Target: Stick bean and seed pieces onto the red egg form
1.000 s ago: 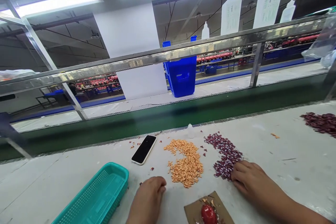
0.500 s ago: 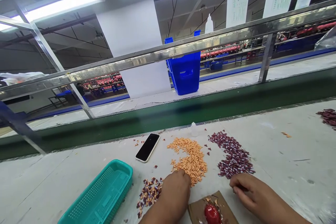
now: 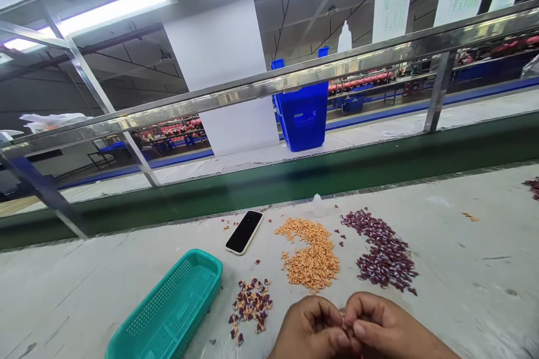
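Observation:
My left hand [image 3: 309, 326] and my right hand [image 3: 385, 324] meet at the bottom, fingertips pinched together and touching. A sliver of a small orange piece [image 3: 342, 314] shows at the left fingertips; what the right fingers pinch is hidden. Beyond my hands lies a pile of small orange pieces [image 3: 314, 263], with a pile of dark purple-red pieces [image 3: 385, 252] to its right. On the left, a smaller group of two-coloured orange and dark pieces [image 3: 251, 305] lies scattered. The cardboard with the red object is almost wholly covered by my hands.
A teal perforated basket [image 3: 130, 330] stands at the left. A phone [image 3: 244, 232] lies behind the scattered pieces, and a small clear bottle [image 3: 317, 207] stands near the table's far edge. Past the green strip [image 3: 236, 188] are a blue bin [image 3: 304, 120] and a metal rail [image 3: 236, 94].
My left hand has left the orange pile and my right hand has moved left from beside the dark pile. They have come together over the cardboard. The view has shifted slightly.

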`<action>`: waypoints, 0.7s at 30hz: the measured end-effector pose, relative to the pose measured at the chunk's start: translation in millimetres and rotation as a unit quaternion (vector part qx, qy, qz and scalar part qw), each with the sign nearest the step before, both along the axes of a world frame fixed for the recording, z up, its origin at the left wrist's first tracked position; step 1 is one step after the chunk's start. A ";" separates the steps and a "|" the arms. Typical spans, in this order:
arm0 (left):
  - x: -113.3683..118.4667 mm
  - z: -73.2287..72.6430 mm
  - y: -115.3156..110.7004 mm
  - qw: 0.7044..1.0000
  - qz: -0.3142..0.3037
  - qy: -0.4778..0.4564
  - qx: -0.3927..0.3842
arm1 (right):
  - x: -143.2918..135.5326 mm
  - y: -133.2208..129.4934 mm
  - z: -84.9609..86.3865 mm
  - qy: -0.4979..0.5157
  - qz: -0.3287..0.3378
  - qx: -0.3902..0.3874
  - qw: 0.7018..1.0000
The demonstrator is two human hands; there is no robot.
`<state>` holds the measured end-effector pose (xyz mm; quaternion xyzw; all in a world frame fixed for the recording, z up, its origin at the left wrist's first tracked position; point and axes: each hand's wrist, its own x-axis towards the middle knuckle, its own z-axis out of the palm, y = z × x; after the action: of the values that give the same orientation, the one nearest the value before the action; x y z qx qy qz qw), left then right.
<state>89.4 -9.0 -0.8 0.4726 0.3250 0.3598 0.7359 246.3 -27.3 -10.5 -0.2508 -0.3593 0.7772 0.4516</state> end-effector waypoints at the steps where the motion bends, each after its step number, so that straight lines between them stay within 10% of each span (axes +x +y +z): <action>1: -1.2 0.1 -1.5 1.000 -0.004 -0.020 -0.004 | 1.2 -0.9 0.9 -0.009 0.008 0.001 1.000; 6: -6.6 -0.2 -9.0 0.998 0.008 -0.057 -0.034 | 16.6 -1.4 15.7 -0.214 -0.014 0.105 0.971; 11: -16.2 -11.5 -14.2 0.995 0.076 -0.045 -0.056 | 24.0 1.7 22.7 -0.550 -0.093 0.331 0.761; 15: -21.4 -25.8 -17.4 0.993 0.083 -0.061 -0.060 | 16.4 0.9 25.6 -0.633 -0.060 0.391 0.666; 21: -16.5 -36.3 -18.4 0.991 0.068 -0.089 -0.066 | 10.4 -2.2 28.3 -0.574 -0.090 0.396 0.711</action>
<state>73.0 -27.4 -37.1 0.3659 0.3126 0.4275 0.7653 256.6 -29.4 17.8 -0.4778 -0.7999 0.2255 0.2845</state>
